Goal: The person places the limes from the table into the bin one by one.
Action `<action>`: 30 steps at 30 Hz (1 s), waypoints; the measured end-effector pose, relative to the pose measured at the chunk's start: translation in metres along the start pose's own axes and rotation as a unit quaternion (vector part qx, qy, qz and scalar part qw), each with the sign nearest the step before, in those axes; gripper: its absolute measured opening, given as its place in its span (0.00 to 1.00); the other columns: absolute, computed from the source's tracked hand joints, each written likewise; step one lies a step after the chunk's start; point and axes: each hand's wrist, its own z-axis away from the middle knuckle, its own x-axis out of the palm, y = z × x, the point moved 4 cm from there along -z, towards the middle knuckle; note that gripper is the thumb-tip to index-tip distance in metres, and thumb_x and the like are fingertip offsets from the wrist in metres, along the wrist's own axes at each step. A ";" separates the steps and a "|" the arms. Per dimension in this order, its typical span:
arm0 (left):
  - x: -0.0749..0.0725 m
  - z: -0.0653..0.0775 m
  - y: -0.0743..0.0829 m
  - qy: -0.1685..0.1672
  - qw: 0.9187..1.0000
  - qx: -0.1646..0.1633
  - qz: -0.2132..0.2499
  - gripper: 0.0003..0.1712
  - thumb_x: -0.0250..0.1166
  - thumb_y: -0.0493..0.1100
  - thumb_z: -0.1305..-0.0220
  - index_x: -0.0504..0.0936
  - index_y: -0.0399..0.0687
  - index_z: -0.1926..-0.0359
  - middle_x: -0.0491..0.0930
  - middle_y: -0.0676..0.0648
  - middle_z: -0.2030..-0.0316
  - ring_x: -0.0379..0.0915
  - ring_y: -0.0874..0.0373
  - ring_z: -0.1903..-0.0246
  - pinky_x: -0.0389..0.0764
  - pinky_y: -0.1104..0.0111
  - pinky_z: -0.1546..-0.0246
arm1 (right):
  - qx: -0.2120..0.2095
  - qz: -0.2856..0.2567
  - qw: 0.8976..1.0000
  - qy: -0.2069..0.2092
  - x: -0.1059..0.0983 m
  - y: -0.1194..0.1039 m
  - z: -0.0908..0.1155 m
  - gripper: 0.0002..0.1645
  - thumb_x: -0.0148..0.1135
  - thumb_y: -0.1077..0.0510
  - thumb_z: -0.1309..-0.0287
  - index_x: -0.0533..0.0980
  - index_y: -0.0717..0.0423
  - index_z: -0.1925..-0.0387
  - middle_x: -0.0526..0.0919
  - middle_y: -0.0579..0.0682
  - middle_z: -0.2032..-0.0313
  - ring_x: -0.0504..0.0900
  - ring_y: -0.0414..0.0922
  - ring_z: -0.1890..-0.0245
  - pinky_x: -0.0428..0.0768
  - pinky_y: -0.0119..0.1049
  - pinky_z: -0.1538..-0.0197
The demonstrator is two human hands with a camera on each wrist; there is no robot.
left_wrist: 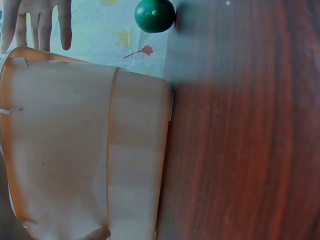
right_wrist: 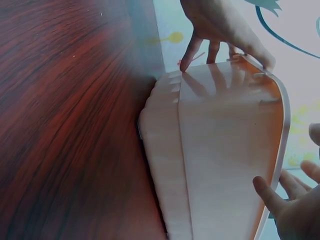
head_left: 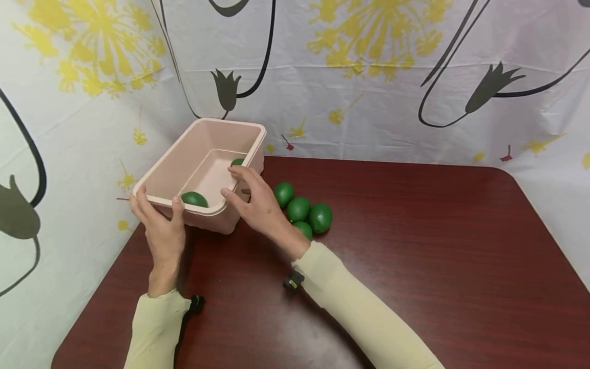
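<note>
A pale pink plastic bin (head_left: pixel 161 171) stands at the table's back left corner. My left hand (head_left: pixel 161 233) grips its near left corner, thumb at the near rim and fingers on the left side; the right wrist view shows this left hand (right_wrist: pixel 225 25) around the bin's end. Inside the bin lie a green lime (head_left: pixel 194 199) by the near wall and another lime (head_left: pixel 237 162), partly hidden, by the right wall. My right hand (head_left: pixel 260 205) is at the right rim with fingers extended and spread, fingertips over the edge. Nothing shows between its fingers.
Several green limes (head_left: pixel 298 209) lie clustered on the dark red wooden table (head_left: pixel 415 256), right of the bin and partly behind my right wrist. A patterned white cloth (head_left: pixel 382 118) hangs along the table's back and left sides.
</note>
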 end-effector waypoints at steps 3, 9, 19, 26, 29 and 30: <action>0.000 0.000 0.000 0.002 1.000 0.001 -0.002 0.46 0.60 0.63 0.35 0.55 0.65 0.19 0.45 0.54 0.18 0.70 0.24 0.46 0.67 0.32 0.45 | -0.009 0.005 1.000 0.003 -0.002 0.001 0.002 0.28 0.63 0.53 0.28 0.72 0.56 0.32 0.76 0.53 0.34 0.78 0.47 0.34 0.82 0.44 0.37; 0.000 -0.002 -0.002 0.009 1.000 0.006 -0.005 0.46 0.59 0.63 0.35 0.55 0.63 0.19 0.46 0.53 0.18 0.70 0.24 0.46 0.67 0.32 0.45 | -0.003 0.020 1.000 0.010 -0.009 0.002 0.006 0.24 0.64 0.52 0.29 0.75 0.58 0.37 0.71 0.53 0.29 0.79 0.50 0.36 0.81 0.45 0.38; 0.002 -0.001 -0.004 0.009 1.000 0.005 -0.006 0.47 0.60 0.63 0.35 0.55 0.62 0.19 0.47 0.52 0.19 0.70 0.23 0.46 0.66 0.31 0.44 | 0.013 0.040 0.999 0.013 -0.025 0.009 0.015 0.24 0.63 0.50 0.28 0.75 0.57 0.37 0.70 0.54 0.28 0.74 0.47 0.32 0.80 0.41 0.37; 0.003 -0.003 -0.003 0.005 1.000 0.007 -0.006 0.46 0.59 0.64 0.35 0.54 0.64 0.19 0.46 0.53 0.19 0.70 0.24 0.46 0.67 0.32 0.45 | 0.015 0.061 0.998 0.029 -0.037 0.016 0.022 0.23 0.64 0.51 0.29 0.76 0.55 0.37 0.70 0.53 0.29 0.76 0.47 0.33 0.80 0.43 0.37; 0.002 -0.002 -0.003 0.003 1.000 0.004 -0.007 0.46 0.59 0.64 0.35 0.54 0.64 0.19 0.46 0.53 0.19 0.70 0.24 0.46 0.67 0.32 0.45 | 0.025 0.069 0.997 0.032 -0.040 0.019 0.025 0.23 0.64 0.50 0.29 0.76 0.53 0.38 0.70 0.50 0.29 0.77 0.46 0.34 0.80 0.41 0.37; 0.002 -0.002 -0.003 0.003 1.000 0.004 -0.007 0.46 0.59 0.64 0.35 0.54 0.64 0.19 0.46 0.53 0.18 0.70 0.24 0.46 0.67 0.32 0.45 | 0.028 0.070 0.997 0.032 -0.041 0.020 0.026 0.23 0.64 0.50 0.29 0.76 0.53 0.38 0.70 0.50 0.29 0.77 0.46 0.34 0.80 0.41 0.37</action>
